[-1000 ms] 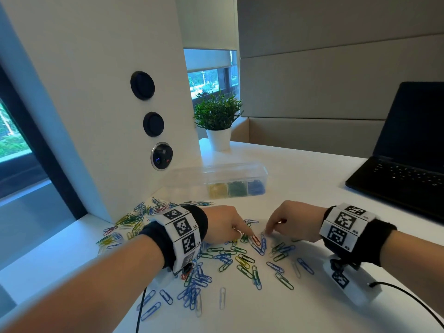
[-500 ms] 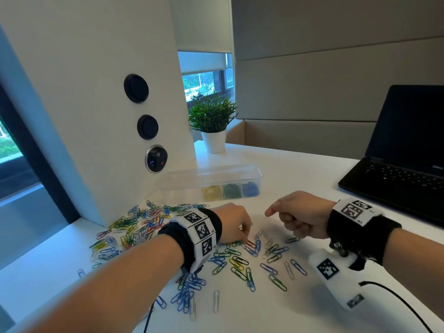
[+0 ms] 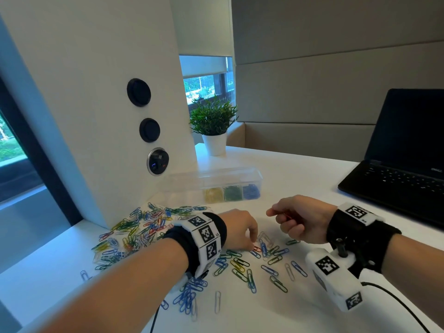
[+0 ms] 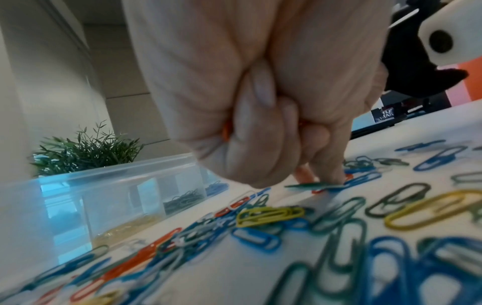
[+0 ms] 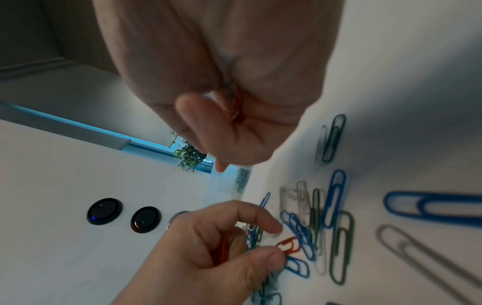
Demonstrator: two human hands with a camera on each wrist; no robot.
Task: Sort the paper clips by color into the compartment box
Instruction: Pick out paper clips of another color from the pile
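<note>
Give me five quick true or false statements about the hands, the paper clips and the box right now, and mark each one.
1. The right hand holds red clips in its curled fingers. True.
2. The left hand is lifted well above the table. False: its fingertips are down at a red paper clip on the table.
3. The compartment box holds yellow, green and blue clips. True.
4. The laptop is closed. False: it stands open, screen dark.
5. The potted plant stands in front of the box. False: it is behind it.
</note>
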